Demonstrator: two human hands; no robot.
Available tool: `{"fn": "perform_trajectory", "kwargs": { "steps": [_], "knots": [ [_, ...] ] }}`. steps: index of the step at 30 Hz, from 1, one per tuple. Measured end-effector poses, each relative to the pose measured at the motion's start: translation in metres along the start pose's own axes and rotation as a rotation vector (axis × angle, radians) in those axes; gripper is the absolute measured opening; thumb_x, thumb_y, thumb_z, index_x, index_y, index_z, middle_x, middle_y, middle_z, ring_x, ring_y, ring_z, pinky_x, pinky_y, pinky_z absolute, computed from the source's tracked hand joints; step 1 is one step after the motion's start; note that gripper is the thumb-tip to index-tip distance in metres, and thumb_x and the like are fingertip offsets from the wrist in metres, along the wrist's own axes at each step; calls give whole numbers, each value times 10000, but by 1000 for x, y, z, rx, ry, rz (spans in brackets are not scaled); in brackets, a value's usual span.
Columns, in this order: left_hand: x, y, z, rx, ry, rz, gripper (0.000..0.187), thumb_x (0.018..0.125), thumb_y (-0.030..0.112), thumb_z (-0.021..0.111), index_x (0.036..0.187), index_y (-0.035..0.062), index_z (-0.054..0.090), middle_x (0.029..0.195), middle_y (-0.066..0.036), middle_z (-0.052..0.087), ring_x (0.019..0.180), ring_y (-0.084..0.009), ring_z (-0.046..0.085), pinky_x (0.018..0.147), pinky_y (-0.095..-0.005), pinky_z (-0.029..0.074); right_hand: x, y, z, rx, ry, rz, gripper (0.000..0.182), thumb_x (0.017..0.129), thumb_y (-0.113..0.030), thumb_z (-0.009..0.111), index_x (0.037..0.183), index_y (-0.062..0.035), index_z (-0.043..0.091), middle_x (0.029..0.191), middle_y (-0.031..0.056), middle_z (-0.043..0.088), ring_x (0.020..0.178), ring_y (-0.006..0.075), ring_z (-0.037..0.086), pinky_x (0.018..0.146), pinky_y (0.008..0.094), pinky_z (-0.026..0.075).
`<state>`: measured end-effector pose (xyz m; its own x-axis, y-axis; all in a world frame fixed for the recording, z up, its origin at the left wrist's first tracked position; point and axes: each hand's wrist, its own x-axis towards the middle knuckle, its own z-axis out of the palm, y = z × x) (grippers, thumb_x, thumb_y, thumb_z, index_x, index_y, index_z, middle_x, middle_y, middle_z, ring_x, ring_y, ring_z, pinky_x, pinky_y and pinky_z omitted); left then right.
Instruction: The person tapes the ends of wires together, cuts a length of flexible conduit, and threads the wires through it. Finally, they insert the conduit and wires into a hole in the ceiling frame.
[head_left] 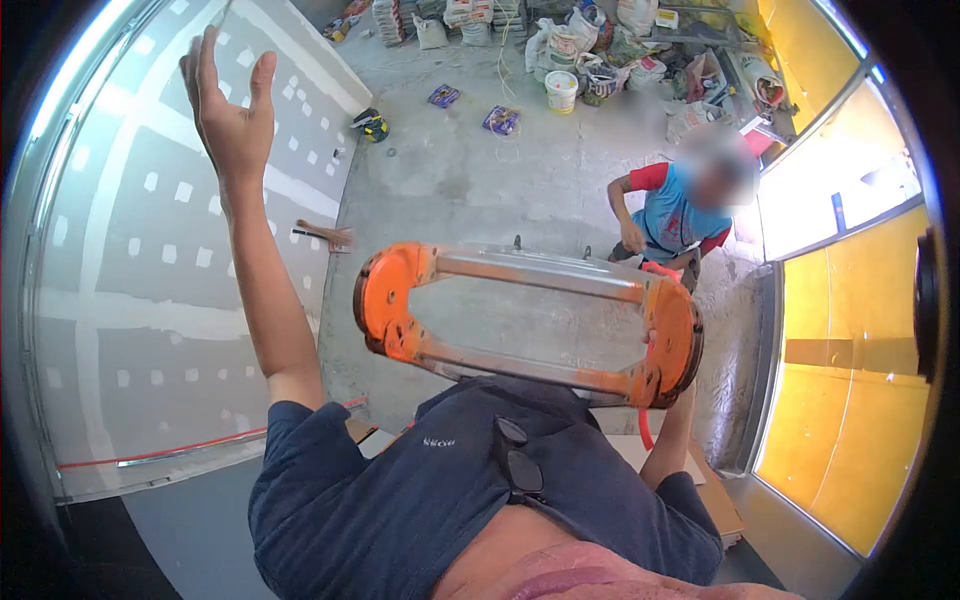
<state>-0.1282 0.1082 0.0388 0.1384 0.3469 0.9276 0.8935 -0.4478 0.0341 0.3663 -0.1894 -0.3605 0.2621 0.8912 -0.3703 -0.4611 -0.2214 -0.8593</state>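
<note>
My left hand (235,125) is raised at the upper left, fingers apart and holding nothing, in front of the patched grey wall panel (130,250). Across the middle, in front of my chest, is a device (530,267) with two silver bars joined by rounded orange ends. My right forearm rises to its right end. There my right hand (651,336) shows only as fingertips on the inner edge, closed round the device, with the rest hidden behind it. Sunglasses (524,470) hang from my dark shirt.
A co-worker (672,212) in a blue and red shirt is beyond the device's right end. Sacks (570,45) and a white bucket (561,92) stand at the back. Yellow panels (850,400) line the right. A yellow-black object (373,127) lies by the left wall.
</note>
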Motion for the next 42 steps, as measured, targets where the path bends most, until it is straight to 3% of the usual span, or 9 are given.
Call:
{"fn": "perform_trajectory", "kwargs": {
  "steps": [3, 5, 6, 9, 12, 19, 22, 28, 42],
  "knots": [
    [-14, -4, -22, 185, 7, -21, 874, 874, 335, 745, 1529, 42, 246, 1447, -245, 454, 1389, -420, 377, 1137, -475, 320, -43, -14, 17, -46, 8, -28, 235, 845, -36, 634, 1079, -16, 620, 1030, 55, 667, 856, 130, 621, 748, 300, 514],
    [-41, -11, -28, -77, 18, -345, 997, 875, 380, 741, 1560, 57, 94, 1419, -227, 494, 1378, -366, 405, 1131, -462, 327, -68, -20, 30, -46, 16, -40, 236, 845, -36, 633, 1079, -15, 620, 1030, 56, 668, 859, 132, 622, 749, 301, 514],
    [-55, -36, -27, -58, -34, -415, 1072, 871, 292, 760, 1539, -12, -21, 1246, -197, 616, 1151, -323, 590, 1025, -419, 443, -79, -22, 37, -49, 28, 0, 234, 847, -38, 626, 1079, -14, 625, 999, 50, 668, 850, 140, 621, 736, 308, 513],
    [-81, -72, -27, -604, -137, -931, 1097, 852, 157, 769, 1512, -62, -80, 936, -153, 660, 824, -215, 636, 864, -352, 511, -95, 13, 8, -12, 42, 48, 258, 850, -42, 614, 1106, -16, 618, 965, 42, 656, 840, 158, 619, 741, 320, 510],
    [-96, -110, -24, -761, -29, -1084, 1105, 832, 50, 753, 1483, -100, -128, 773, -105, 601, 637, -140, 567, 679, -294, 522, -112, 20, 11, 83, 73, 3, 291, 855, -35, 611, 1145, -21, 586, 980, 41, 633, 856, 170, 611, 786, 333, 508],
    [-141, -156, 2, -1125, -156, -1200, 1008, 837, 13, 719, 1482, -139, -40, 738, -66, 567, 628, -137, 547, 617, -279, 494, -149, 28, 5, 300, 142, -101, 273, 926, 9, 560, 1193, -14, 505, 1193, 104, 578, 1094, 225, 607, 1045, 386, 472],
    [-155, -88, -2, -945, -246, -1042, 964, 862, 57, 708, 1496, -134, 6, 741, -55, 588, 627, -130, 547, 622, -261, 484, -158, 29, 7, 354, 169, -106, 177, 941, 30, 547, 1109, -22, 523, 1227, 137, 565, 1188, 275, 572, 1087, 437, 459],
    [-178, -21, 14, -974, -599, -890, 985, 899, 89, 693, 1526, -69, -50, 774, -29, 614, 702, -111, 569, 693, -258, 481, -157, 47, -9, 392, 214, -125, 219, 946, 62, 519, 1148, -20, 510, 1279, 141, 543, 1156, 295, 592, 1050, 431, 491],
    [-193, -34, 25, -934, -542, -1088, 881, 910, 103, 697, 1521, -77, 88, 755, -21, 597, 676, -99, 557, 696, -250, 486, -139, 17, 29, 490, 253, -194, 260, 947, 37, 559, 1180, -78, 552, 1149, 25, 578, 1124, 191, 559, 1029, 355, 417]
  ]
}}
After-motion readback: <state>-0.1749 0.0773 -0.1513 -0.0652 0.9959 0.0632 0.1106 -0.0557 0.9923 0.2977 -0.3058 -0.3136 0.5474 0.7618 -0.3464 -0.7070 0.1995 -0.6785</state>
